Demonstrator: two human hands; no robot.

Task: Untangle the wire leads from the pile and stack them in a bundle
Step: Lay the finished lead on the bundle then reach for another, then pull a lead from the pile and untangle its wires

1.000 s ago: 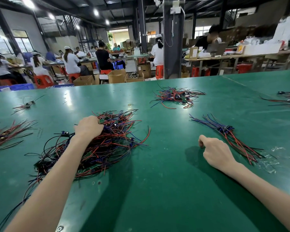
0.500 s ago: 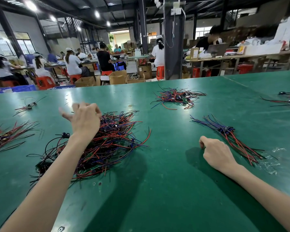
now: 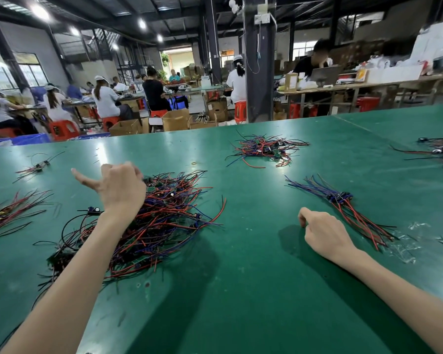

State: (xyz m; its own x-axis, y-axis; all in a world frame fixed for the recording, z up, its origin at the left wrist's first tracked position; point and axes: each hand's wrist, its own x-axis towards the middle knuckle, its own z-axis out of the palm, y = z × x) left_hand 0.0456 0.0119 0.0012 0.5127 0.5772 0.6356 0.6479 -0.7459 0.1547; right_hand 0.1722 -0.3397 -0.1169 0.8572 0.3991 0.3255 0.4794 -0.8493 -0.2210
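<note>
Green table mat [image 3: 253,264] carries a tangled pile of red, blue and black wire leads [image 3: 169,215]. Above it our left hand [image 3: 122,186] curls, grip unclear; our right hand [image 3: 322,232] rests fisted, empty.

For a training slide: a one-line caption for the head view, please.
Left hand hovers above the tangled wire pile; right hand rests curled on the green table beside the sorted bundle.
</note>
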